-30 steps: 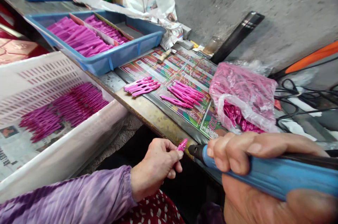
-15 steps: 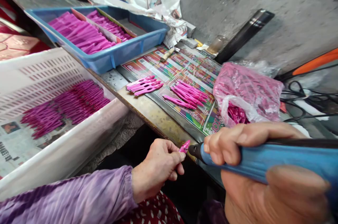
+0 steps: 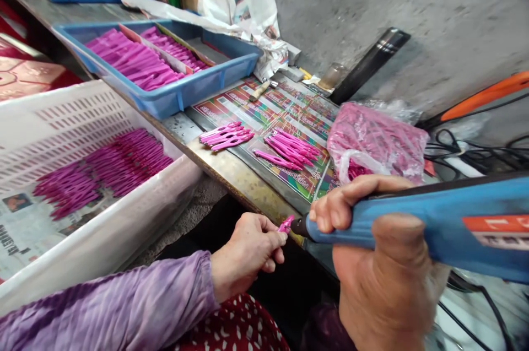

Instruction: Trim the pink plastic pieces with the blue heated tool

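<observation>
My left hand (image 3: 258, 249) is closed, pinching a small pink tweezer-like piece (image 3: 286, 223) between thumb and fingertips; most of the piece is hidden by the hand. My right hand (image 3: 384, 268) is wrapped round a blue electric screwdriver (image 3: 446, 219) with a black nose. Its tip is at the pink piece, and I cannot tell whether the two touch. Beyond the hands, on a printed colourful sheet (image 3: 248, 104), lie a bunch of pink pieces (image 3: 291, 148) and, to its left, a smaller fanned group (image 3: 227, 136).
A blue tray (image 3: 169, 100) of pink pieces stands on the bench, a white basket (image 3: 136, 219) with rows of them at the left. A clear bag (image 3: 378, 136) of pink parts, a black tube (image 3: 372, 64), cables (image 3: 475, 152) and a small hammer (image 3: 263, 90) lie farther back.
The view has shifted slightly. The screwdriver's rear has swung up and more of its body with a red label shows. Its tip stays at the pink piece in my left hand.
</observation>
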A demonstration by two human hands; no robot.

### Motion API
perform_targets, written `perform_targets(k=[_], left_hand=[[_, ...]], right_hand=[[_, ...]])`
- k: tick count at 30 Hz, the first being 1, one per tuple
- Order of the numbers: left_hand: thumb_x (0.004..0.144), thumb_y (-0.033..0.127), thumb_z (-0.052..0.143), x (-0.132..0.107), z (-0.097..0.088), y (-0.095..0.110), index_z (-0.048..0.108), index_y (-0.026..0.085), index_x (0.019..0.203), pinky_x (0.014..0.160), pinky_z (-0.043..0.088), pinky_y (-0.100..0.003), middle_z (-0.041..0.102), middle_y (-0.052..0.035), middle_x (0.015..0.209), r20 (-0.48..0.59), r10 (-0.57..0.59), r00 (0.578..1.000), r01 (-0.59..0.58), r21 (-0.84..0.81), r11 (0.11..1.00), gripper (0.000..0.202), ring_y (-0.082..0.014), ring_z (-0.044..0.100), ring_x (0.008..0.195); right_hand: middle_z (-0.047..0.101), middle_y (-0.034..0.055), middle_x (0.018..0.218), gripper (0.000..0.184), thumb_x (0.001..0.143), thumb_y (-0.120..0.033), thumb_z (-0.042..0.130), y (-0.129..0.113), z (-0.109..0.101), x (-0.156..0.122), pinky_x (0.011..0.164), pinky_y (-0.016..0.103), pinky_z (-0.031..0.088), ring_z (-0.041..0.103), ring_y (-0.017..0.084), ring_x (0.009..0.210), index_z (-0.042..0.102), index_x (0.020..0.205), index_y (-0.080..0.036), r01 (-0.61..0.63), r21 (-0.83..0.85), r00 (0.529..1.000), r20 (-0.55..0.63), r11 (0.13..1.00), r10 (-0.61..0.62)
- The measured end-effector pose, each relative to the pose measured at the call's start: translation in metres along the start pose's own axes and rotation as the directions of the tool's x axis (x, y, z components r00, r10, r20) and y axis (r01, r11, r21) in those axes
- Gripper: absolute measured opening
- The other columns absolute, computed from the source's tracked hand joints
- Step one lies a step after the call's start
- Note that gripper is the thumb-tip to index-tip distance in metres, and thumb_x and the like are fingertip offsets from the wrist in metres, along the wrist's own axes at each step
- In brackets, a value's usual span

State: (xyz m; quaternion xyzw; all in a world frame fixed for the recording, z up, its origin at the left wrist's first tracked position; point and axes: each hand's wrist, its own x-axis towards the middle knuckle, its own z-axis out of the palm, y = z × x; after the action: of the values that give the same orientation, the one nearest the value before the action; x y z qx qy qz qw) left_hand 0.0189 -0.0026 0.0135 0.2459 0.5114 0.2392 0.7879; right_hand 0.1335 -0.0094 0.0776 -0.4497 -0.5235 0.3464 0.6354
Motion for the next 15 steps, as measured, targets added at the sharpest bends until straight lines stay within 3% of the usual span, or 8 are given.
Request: perform_targets(k=[4, 8, 15], left_hand=[[0.093, 0.007, 0.055, 0.000, -0.001, 0.004, 0.054, 0.014, 0.068, 0.038, 0.017, -0.016, 0.054, 0.0043, 0.047, 0.014, -0.002, 1.000, 0.002, 0.016, 1.000, 0.026, -0.0014, 0.034, 0.032], [0.094, 0.009, 0.054, 0.000, -0.002, 0.004, 0.055, 0.014, 0.073, 0.036, 0.012, -0.017, 0.055, 0.0046, 0.049, 0.027, -0.018, 0.999, 0.017, 0.041, 0.999, 0.022, -0.0015, 0.033, 0.031], [0.084, 0.016, 0.066, 0.004, -0.010, 0.002, 0.059, 0.012, 0.070, 0.038, 0.020, -0.015, 0.056, 0.0020, 0.049, 0.086, -0.007, 0.996, 0.007, -0.005, 1.000, 0.016, -0.0021, 0.037, 0.034]], right_hand=[[0.055, -0.0056, 0.064, 0.040, 0.081, -0.058, 0.076, -0.003, 0.002, -0.004, 0.058, 0.032, 0.046, 0.051, 0.013, 0.055, 0.059, 0.088, -0.022, 0.019, 0.093, 0.999, -0.050, 0.996, -0.014], [0.057, -0.0052, 0.065, 0.035, 0.081, -0.054, 0.077, -0.008, 0.001, -0.010, 0.059, 0.033, 0.048, 0.053, 0.014, 0.055, 0.062, 0.087, -0.022, 0.065, 0.082, 0.996, -0.064, 0.995, -0.060], [0.055, -0.0035, 0.060, 0.042, 0.073, -0.060, 0.081, -0.022, -0.007, -0.011, 0.058, 0.037, 0.048, 0.052, 0.015, 0.052, 0.062, 0.079, -0.023, 0.096, 0.007, 0.983, -0.158, 0.995, -0.094]])
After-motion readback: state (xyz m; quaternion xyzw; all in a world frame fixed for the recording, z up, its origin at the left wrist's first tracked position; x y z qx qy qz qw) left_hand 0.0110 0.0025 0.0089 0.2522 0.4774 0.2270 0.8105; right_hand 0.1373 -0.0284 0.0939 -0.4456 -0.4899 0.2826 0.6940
